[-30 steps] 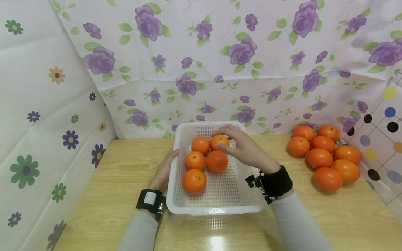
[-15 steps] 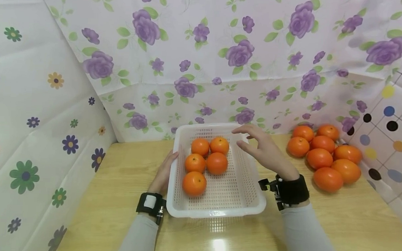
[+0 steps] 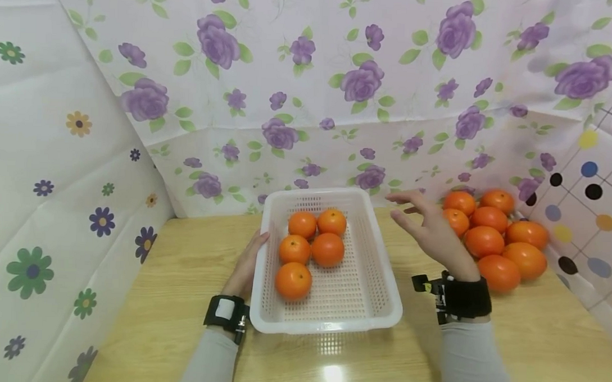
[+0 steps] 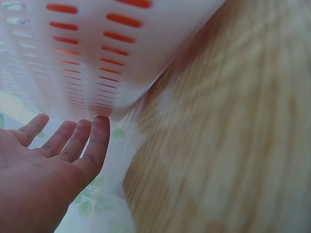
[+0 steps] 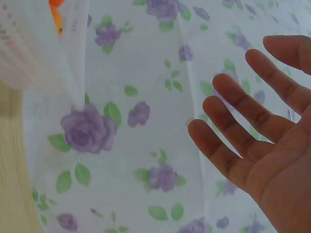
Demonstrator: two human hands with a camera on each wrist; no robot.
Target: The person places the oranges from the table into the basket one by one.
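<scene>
A white plastic basket (image 3: 374,272) with slotted walls stands on the table, and several round orange fruits (image 3: 328,249) lie in its left and back part. My left hand (image 3: 243,269) rests against the outside of the basket's left wall. In the left wrist view that hand's fingers (image 4: 97,141) are fairly straight, their tips at the slotted wall. Right of the basket, my right hand (image 3: 433,232) hovers above the table with spread, slightly bent fingers and nothing in it. The right wrist view shows its open palm apart from the basket.
A group of several orange fruits (image 3: 489,220) lies on the wooden table (image 3: 192,254) at the right, just beyond my right hand. A flowered sheet (image 3: 309,90) hangs behind the table, and patterned sheets close off both sides.
My right hand has moved right, from above the fruits in the basket, over its right rim, toward the group of fruits. My left hand has stayed at the basket's left wall.
</scene>
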